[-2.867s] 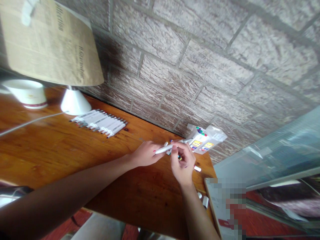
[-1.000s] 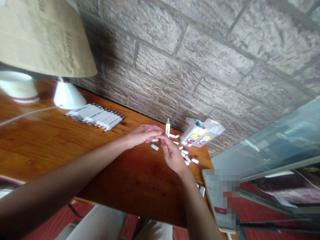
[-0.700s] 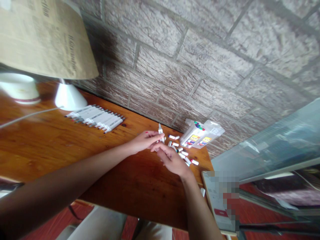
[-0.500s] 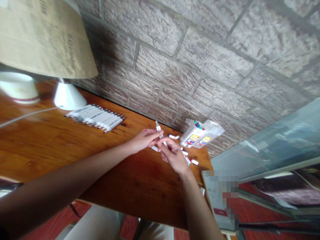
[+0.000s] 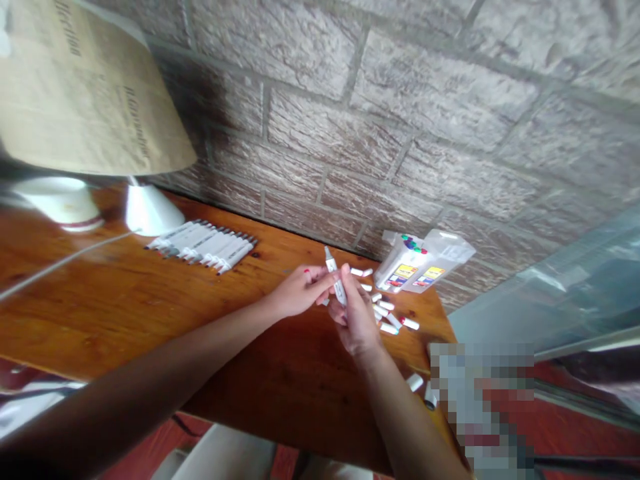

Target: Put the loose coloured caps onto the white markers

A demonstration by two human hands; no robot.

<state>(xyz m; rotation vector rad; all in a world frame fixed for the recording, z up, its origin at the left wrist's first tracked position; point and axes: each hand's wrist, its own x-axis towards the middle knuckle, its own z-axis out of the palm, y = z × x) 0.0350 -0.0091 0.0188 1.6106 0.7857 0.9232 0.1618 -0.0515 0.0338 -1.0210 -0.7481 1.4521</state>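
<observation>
A white marker (image 5: pixel 334 277) stands tilted between my two hands above the wooden table (image 5: pixel 125 313). My right hand (image 5: pixel 356 319) is wrapped round its lower part. My left hand (image 5: pixel 300 292) pinches its upper part with the fingertips. Several loose white marker caps (image 5: pixel 389 319) lie on the table just right of my hands. A row of several white markers (image 5: pixel 203 244) lies side by side at the back left. A clear plastic marker case (image 5: pixel 423 267) lies against the brick wall at the back right.
A lamp with a white base (image 5: pixel 150 210) and a paper shade (image 5: pixel 85 100) stands at the back left, a white cord (image 5: pixel 55 263) running from it. A white bowl (image 5: pixel 60 203) sits beside it. Two more caps (image 5: pixel 420 388) lie near the table's right edge.
The marker went from lying level between my hands to standing tilted upright in them. My hands stayed close together over the loose caps. The view shifted slightly.
</observation>
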